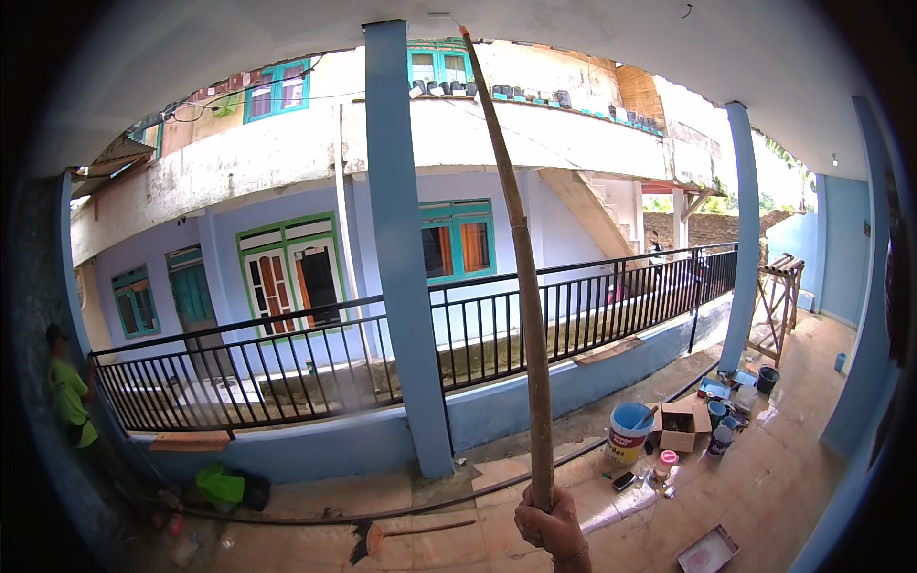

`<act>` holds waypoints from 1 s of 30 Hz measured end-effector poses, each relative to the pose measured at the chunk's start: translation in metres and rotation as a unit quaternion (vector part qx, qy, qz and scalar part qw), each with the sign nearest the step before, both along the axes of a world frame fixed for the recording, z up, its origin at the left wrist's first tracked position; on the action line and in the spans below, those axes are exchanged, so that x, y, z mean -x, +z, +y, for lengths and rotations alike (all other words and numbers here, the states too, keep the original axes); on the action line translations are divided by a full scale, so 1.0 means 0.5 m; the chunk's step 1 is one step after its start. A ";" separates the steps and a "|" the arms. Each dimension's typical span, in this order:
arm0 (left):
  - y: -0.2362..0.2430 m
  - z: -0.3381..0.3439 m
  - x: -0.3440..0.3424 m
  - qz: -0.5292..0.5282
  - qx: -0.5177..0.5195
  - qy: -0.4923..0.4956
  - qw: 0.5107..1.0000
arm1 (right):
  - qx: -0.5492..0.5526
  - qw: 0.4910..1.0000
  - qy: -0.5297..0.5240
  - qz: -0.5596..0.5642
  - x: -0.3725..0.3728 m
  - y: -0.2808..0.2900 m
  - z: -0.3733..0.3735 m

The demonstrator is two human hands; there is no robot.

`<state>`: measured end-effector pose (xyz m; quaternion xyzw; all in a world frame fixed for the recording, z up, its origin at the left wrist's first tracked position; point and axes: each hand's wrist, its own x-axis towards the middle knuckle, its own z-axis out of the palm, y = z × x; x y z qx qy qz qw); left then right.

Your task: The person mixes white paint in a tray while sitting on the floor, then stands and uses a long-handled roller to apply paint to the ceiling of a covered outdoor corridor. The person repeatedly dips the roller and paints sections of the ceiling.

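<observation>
One hand (552,527) with its bare forearm shows at the lower edge of the frame, right of centre; a thin bracelet (571,555) circles the wrist; no sleeve is visible.

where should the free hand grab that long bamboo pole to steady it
On the bare shaft just above the hand already gripping the bamboo pole at its bottom end, coming in from the side. The pole stands nearly upright and long, leaning left up to the ceiling, so a second, higher grip probably steadies it best.
</observation>
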<state>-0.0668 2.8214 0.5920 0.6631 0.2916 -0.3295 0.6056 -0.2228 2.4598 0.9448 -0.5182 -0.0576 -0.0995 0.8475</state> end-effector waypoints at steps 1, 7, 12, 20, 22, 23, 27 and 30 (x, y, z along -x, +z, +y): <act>-0.012 0.004 0.005 0.007 -0.016 0.010 1.000 | -0.004 1.000 0.012 -0.014 -0.033 0.010 -0.015; -0.029 0.022 -0.030 0.016 -0.075 0.057 0.995 | 0.011 0.997 0.016 -0.078 -0.274 0.053 -0.084; -0.021 0.026 -0.074 0.019 -0.098 0.071 0.992 | -0.004 0.996 0.013 -0.091 -0.394 0.075 -0.112; -0.026 -0.021 -0.005 -0.017 -0.092 0.082 0.992 | 0.013 0.999 0.017 -0.041 -0.234 -0.037 -0.129; -0.013 -0.064 0.047 -0.046 -0.078 0.076 0.993 | 0.024 0.999 0.006 -0.036 -0.159 -0.071 -0.137; 0.004 -0.094 0.071 -0.068 -0.065 0.067 0.993 | 0.038 0.998 -0.007 -0.039 -0.119 -0.088 -0.140; 0.163 -0.292 0.131 -0.241 0.016 -0.053 0.969 | 0.078 0.997 -0.030 0.000 0.050 -0.142 -0.138; 0.400 -0.470 0.137 -0.371 0.171 -0.187 0.893 | 0.077 0.995 -0.062 0.012 0.165 -0.162 -0.115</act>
